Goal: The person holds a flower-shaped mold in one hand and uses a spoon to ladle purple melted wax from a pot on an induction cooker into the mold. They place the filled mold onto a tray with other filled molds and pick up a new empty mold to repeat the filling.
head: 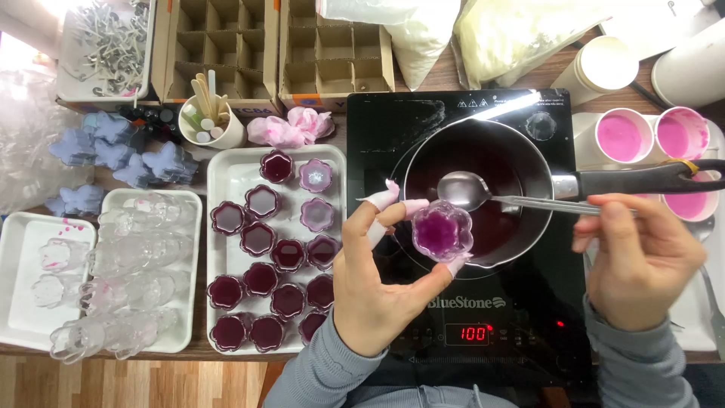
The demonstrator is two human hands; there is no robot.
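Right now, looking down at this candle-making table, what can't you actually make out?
- Head view: the saucepan interior is too dark to judge how full it is.
- The left hand covers the flower-shaped cup's underside.
- The right hand hides the spoon's handle end.
- The pink cups are partly cut off by the right edge.
- The metal pieces in the top-left tray are washed out by glare.

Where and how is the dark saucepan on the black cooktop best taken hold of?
Probably by the long black handle of the dark saucepan, coming from the right side: it juts out past the black cooktop, away from the dark liquid. The right hand is nearest.
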